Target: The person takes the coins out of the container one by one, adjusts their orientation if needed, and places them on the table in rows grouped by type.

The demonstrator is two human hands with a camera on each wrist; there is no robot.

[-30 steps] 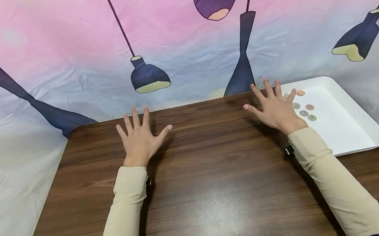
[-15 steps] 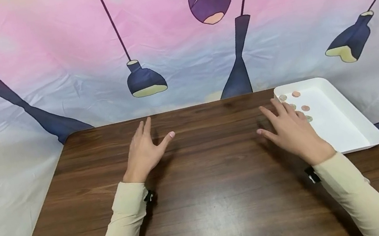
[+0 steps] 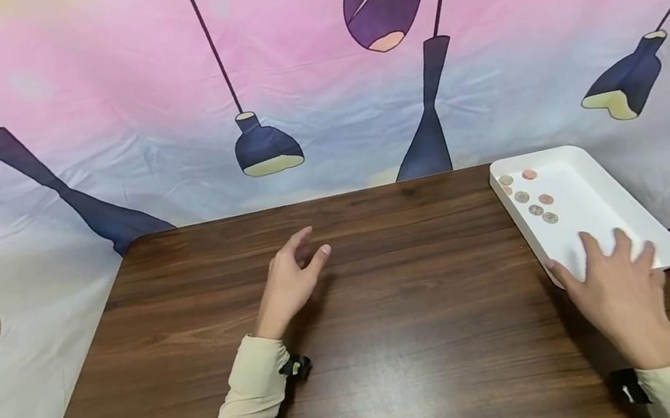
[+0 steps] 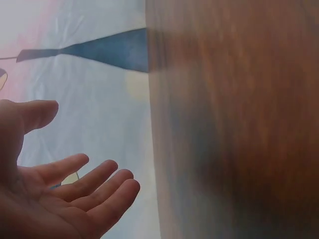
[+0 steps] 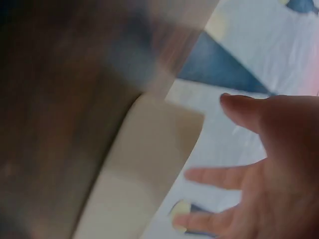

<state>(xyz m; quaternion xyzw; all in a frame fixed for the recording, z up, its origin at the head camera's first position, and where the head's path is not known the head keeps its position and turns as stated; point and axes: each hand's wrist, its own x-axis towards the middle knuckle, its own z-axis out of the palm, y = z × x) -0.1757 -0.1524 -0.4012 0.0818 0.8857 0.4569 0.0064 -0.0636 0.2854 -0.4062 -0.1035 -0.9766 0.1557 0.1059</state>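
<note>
My right hand [image 3: 625, 301] is over the near end of a white tray [image 3: 614, 192], its fingers spread and pointing into it. In the right wrist view the thumb and fingers of that hand [image 5: 269, 169] hold nothing beside the tray's side [image 5: 144, 154]. At the tray's far left lie several coins, among them a copper one [image 3: 529, 174] and a silver one [image 3: 550, 218]. Left of the table's middle, my left hand [image 3: 286, 285] hovers with relaxed fingers. The left wrist view shows its palm [image 4: 45, 204] bare and the thumb apart from the fingers.
The tray stands at the right side of a dark wood table [image 3: 388, 289]. A printed cloth [image 3: 326, 77] with lamp drawings hangs behind the table's far edge. A small black device [image 3: 295, 366] sits at the left wrist.
My right hand has moved right and nearer, from beside the coins to the tray's near end. My left hand has drawn inward and nearer, its spread fingers relaxing. The coins stay in the tray.
</note>
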